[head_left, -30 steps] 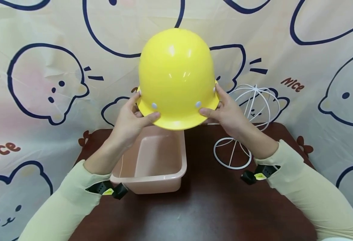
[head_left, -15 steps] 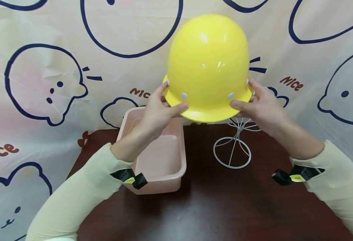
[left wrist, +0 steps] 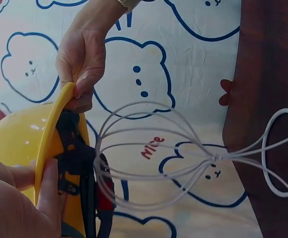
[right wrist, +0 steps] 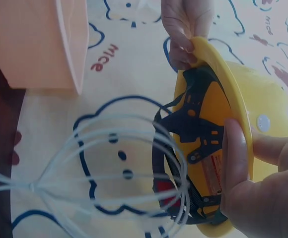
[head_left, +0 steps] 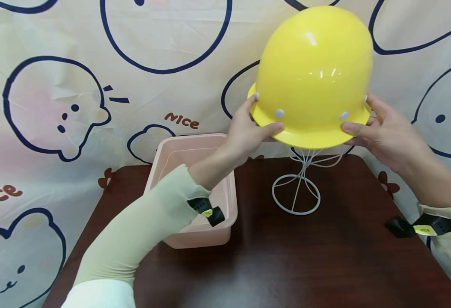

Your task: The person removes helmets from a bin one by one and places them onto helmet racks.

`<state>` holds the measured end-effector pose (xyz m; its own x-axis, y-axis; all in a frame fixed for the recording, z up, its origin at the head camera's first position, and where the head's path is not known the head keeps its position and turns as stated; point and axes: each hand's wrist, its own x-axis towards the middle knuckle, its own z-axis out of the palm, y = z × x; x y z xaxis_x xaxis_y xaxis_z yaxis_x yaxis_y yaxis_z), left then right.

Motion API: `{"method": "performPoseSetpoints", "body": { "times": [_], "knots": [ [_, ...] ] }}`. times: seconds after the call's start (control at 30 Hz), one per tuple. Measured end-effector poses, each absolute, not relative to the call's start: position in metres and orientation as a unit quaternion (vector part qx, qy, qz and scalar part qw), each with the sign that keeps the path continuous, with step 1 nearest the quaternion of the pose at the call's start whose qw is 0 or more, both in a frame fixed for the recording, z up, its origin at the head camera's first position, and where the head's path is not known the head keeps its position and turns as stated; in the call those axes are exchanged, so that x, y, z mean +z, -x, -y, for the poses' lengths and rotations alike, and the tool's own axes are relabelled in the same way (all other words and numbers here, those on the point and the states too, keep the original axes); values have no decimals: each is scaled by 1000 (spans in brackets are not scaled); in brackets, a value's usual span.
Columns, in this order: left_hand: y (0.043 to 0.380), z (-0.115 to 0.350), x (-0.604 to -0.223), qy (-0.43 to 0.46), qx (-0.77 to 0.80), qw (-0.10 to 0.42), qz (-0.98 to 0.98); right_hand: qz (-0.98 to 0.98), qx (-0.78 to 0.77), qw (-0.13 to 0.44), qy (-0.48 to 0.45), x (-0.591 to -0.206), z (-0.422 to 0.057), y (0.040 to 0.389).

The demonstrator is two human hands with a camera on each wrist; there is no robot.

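Note:
A yellow hard hat [head_left: 314, 77] is held up in the air, dome upward, above a white wire stand [head_left: 304, 171]. My left hand [head_left: 250, 130] pinches its brim on the left, thumb on the outside. On the opposite side my right hand [head_left: 387, 130] pinches the brim in the same way. Both wrist views show the hat's open underside, with a dark inner harness [right wrist: 198, 124] and straps. The stand's round wire cage [left wrist: 149, 153] is at the height of the harness, right by it; whether they touch I cannot tell. In the head view the hat hides most of the cage.
A pale pink plastic bin [head_left: 231, 205] stands on the dark wooden table [head_left: 287, 256], left of the stand and partly behind my left forearm. Behind the table hangs a cartoon-printed cloth [head_left: 171, 94].
Both hands have carried the hard hat to the right and slightly up, from above the bin to above the wire stand. The stand and the bin have stayed in place.

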<state>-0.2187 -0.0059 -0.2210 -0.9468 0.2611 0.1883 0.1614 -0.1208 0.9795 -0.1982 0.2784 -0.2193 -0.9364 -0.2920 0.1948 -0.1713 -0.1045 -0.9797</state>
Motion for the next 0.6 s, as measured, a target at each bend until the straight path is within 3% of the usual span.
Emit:
{"method": "performPoseSetpoints", "body": {
  "times": [0.6],
  "knots": [
    [228, -37, -254, -133, 703, 56, -697, -684, -714, 39, 143, -259, -323, 197]
  ]
}}
